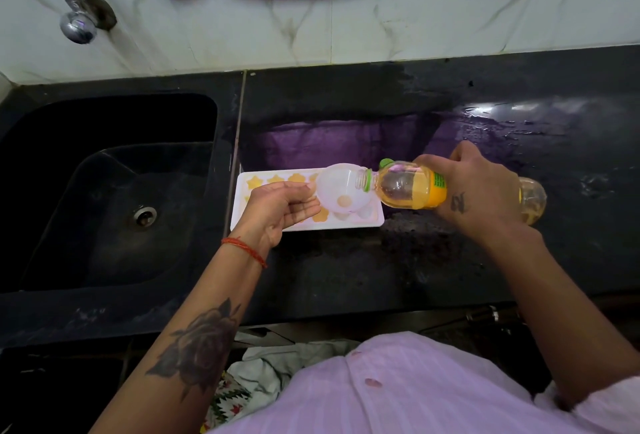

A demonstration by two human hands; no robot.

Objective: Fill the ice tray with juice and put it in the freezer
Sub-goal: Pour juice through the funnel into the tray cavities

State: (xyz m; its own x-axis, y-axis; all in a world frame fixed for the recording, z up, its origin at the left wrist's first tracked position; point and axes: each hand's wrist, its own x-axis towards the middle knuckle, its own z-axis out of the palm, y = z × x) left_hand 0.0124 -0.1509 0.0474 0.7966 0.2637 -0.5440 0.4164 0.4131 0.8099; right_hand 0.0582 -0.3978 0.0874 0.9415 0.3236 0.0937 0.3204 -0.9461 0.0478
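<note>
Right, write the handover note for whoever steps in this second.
Left hand: fingers hold a white funnel over the ice tray.
Right hand: grips the juice bottle, tipped almost flat, mouth in the funnel.
Tray sits on the black counter, just right of the sink.
Done: several star moulds show orange juice.
Left: the near-right moulds look pale, probably unfilled; finish those, set bottle and funnel down, carry tray level to the freezer, which is not in view.
</note>
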